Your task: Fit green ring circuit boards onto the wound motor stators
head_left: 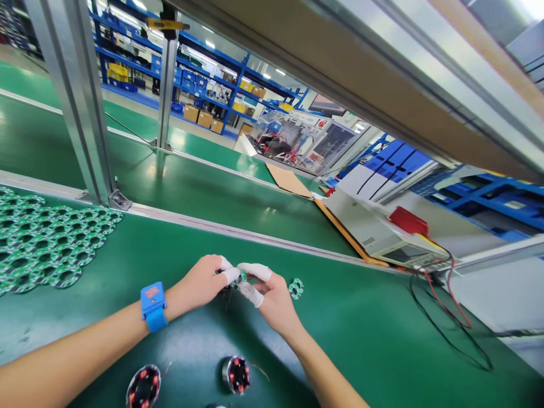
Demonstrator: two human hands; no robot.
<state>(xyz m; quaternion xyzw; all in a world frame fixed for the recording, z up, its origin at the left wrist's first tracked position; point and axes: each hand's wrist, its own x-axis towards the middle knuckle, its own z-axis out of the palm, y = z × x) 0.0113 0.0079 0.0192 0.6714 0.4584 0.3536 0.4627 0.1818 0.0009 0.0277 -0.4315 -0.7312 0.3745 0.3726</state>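
Observation:
My left hand (203, 284), with white finger cots on its thumb and fingertip and a blue wrist strap (153, 306), pinches a small green circuit board (242, 276). From the other side my right hand (272, 296), also in white finger cots, grips the same board between thumb and finger. Fingers cover most of it, and thin wires dangle underneath; whether a motor coil is attached I cannot tell. Just right of my right hand lies a loose ring-shaped green board (296, 288). Nearer to me stand two round motor stators with copper windings, one at left (144, 387) and one in the middle (237, 374).
Many ring-shaped boards (41, 243) lie in a sheet at left on the green table (361, 334). A metal post (74, 102) and rail (221, 228) border the far side. An instrument (382, 232) with red and black cables (450, 317) occupies the right.

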